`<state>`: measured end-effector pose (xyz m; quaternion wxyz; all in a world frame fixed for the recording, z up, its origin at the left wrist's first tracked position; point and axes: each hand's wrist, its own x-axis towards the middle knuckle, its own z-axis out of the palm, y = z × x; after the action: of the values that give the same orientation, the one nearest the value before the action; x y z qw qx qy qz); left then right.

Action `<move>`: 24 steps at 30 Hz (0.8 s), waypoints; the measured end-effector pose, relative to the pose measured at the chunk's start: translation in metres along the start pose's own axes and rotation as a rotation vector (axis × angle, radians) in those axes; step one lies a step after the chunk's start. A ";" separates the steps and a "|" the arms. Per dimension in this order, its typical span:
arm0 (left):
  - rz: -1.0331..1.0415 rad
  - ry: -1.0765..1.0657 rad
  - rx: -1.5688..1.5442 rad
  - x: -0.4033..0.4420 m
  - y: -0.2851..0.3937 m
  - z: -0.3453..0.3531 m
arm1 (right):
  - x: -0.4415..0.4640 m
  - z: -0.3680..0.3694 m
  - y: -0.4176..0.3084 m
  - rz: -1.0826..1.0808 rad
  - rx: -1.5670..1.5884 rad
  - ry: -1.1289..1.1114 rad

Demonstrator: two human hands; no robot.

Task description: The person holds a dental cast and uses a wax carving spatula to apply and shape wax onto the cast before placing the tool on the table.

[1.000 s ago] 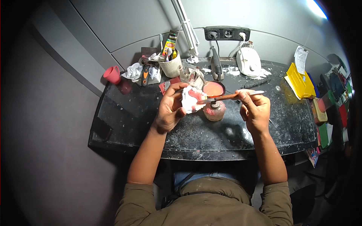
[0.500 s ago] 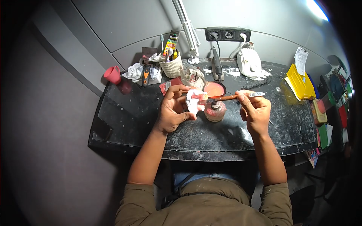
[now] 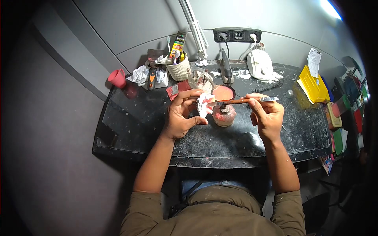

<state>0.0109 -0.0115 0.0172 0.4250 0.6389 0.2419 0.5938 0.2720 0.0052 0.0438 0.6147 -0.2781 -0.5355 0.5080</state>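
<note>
Grey wall panels point(image 3: 138, 17) stand behind a dark, white-speckled worktop point(image 3: 236, 151), where a round glass bottle point(image 3: 224, 117) serves as the landmark. Just left of the bottle, the left hand point(image 3: 182, 118) holds the white-and-pink piece point(image 3: 204, 105), thumb and fingers spread around its edges. To the bottle's right, the right hand point(image 3: 268, 118) pinches a slim brown-handled tool point(image 3: 238, 102) between thumb and fingers; the tool spans above the bottle's dark top, one end reaching the piece's pink area, though contact cannot be told for certain. Directly behind the bottle is a dark-rimmed dish point(image 3: 223, 93) of pink material. Farther back and left are a woven basket point(image 3: 178, 72) and a pink cup point(image 3: 117, 78); back and right sits a white device point(image 3: 260, 65). The step in hand looks like close work on the pink surface. Any further touch there would call for a steady left hold, a light, controlled tip and care around the delicate-looking edges.
</note>
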 end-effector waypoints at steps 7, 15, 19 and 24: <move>-0.033 -0.010 -0.034 -0.002 -0.002 -0.001 | -0.004 0.000 0.007 -0.018 -0.049 -0.034; 0.035 -0.039 0.085 0.001 -0.001 -0.001 | -0.005 0.006 0.005 -0.053 -0.096 0.035; 0.063 -0.058 0.151 0.000 -0.001 0.000 | -0.005 0.007 0.003 0.016 -0.098 0.056; -0.045 -0.024 0.039 -0.002 0.003 0.000 | -0.005 0.007 0.006 -0.062 -0.043 0.043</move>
<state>0.0104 -0.0147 0.0184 0.4288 0.6486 0.2625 0.5715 0.2635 0.0008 0.0381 0.6352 -0.2854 -0.5413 0.4712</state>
